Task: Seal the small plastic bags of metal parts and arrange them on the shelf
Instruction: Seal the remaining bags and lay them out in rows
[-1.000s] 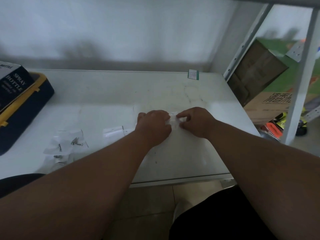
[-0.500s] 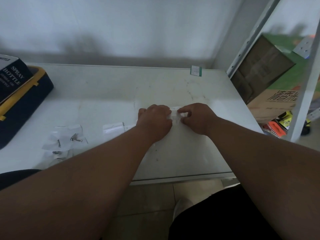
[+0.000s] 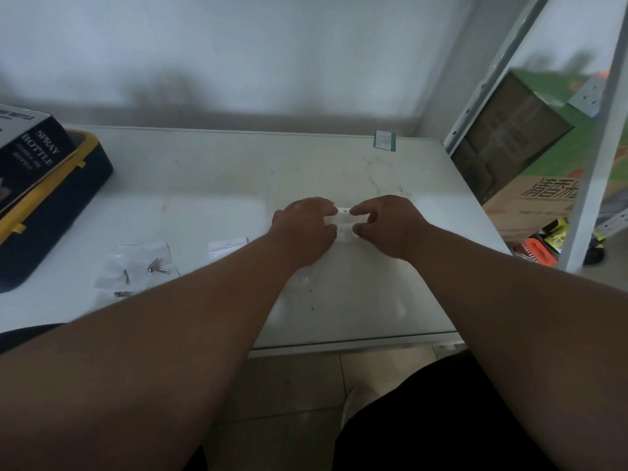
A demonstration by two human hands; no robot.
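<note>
Nearest me at 9 o'clock, loose bags of metal parts (image 3: 136,266) lie on the white worktop (image 3: 210,185). Further in, I see my left hand (image 3: 304,229) and right hand (image 3: 387,226) each pinching 1 small clear bag (image 3: 344,220) between curled fingers, centre worktop. At 10 o'clock sits a spray-bottle box (image 3: 29,154).

A: Views on record?
B: One, head-worn, wide-angle, aimed forward and down across the white shelf board (image 3: 204,205) toward the grey back wall (image 3: 238,56).
A: Proximity?
B: Close; both forearms fill the lower frame.
</note>
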